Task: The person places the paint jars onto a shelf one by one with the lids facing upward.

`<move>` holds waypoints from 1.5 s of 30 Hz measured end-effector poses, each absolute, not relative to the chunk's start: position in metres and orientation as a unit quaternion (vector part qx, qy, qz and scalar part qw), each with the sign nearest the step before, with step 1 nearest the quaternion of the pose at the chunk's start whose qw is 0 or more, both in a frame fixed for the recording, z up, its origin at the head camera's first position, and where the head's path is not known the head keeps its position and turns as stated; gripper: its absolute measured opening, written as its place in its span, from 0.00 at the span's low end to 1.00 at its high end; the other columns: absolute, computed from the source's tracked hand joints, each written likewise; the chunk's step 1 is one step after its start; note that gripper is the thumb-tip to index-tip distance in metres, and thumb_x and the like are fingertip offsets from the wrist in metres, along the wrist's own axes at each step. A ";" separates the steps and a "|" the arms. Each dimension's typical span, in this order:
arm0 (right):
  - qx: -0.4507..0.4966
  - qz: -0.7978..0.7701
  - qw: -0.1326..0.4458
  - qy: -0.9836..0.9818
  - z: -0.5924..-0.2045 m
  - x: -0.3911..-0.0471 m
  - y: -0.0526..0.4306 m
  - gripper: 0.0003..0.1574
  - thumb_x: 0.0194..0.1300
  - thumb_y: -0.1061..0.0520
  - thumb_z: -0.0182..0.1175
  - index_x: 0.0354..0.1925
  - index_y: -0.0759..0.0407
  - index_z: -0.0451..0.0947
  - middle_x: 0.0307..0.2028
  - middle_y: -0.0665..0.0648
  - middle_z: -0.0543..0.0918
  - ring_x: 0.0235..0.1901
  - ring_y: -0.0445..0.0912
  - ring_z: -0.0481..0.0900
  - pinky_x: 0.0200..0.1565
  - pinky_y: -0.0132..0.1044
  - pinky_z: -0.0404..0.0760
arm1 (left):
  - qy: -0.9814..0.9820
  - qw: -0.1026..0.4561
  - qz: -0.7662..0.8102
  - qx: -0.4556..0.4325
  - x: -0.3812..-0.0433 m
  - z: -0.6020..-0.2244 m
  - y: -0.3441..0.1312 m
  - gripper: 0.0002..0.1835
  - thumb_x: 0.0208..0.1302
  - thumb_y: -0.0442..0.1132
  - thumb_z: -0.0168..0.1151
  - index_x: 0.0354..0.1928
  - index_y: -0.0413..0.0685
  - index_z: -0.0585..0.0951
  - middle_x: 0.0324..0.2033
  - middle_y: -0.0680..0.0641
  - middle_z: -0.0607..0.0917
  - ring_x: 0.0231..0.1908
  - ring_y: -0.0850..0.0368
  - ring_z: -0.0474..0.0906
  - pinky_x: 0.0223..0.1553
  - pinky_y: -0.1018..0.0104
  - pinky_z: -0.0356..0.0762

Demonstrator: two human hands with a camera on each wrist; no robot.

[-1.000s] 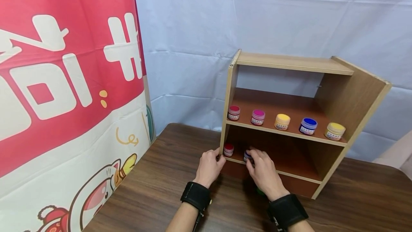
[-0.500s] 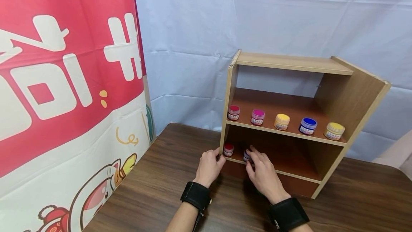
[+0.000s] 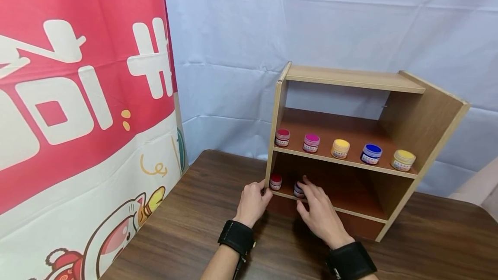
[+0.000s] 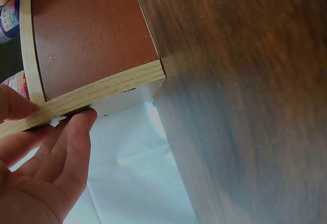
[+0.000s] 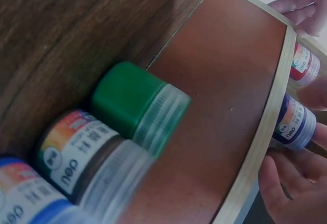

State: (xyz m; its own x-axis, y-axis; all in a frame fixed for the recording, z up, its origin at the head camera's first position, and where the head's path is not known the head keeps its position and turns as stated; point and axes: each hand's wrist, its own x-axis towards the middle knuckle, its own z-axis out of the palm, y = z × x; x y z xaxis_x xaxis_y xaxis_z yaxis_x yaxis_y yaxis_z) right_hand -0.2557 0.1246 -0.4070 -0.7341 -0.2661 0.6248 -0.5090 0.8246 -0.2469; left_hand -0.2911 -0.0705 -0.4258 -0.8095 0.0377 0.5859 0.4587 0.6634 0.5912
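Note:
A small wooden shelf unit [image 3: 330,217] stands on the table. My left hand [image 3: 250,202] grips the front edge of its left side panel [image 4: 102,87], thumb on one side and fingers on the other. Just inside that panel, on the lower shelf, sits a red paint jar [image 3: 276,181]. To its right stands a dark blue paint jar [image 3: 298,190] [image 5: 295,123] at the shelf's front edge. My right hand [image 3: 320,215] is at this jar, its fingers loosely extended beside the lid. Its thumb lies apart from the jar, in front of the shelf edge.
On the upper shelf a row holds red [image 3: 282,138], magenta [image 3: 311,143], orange-yellow [image 3: 340,148], blue [image 3: 371,154] and yellow [image 3: 403,160] paint jars. In the right wrist view, green [image 5: 122,99], dark [image 5: 84,152] and blue [image 5: 30,196] jars stand before the base board.
My right thumb and fingers have spread from the dark blue jar, which shows more fully now. The left hand keeps its place on the panel. The head view has tilted slightly.

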 end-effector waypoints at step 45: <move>0.169 0.190 0.277 -0.927 -0.417 -0.213 0.182 0.08 0.51 0.61 0.65 0.35 0.57 0.81 0.33 0.52 0.80 0.33 0.45 0.76 0.33 0.44 0.76 | -0.869 0.274 -0.387 -0.143 -0.290 -0.426 -0.070 0.16 0.57 0.37 0.58 0.48 0.45 0.84 0.29 0.45 0.85 0.19 0.63 0.67 0.18 0.73 0.65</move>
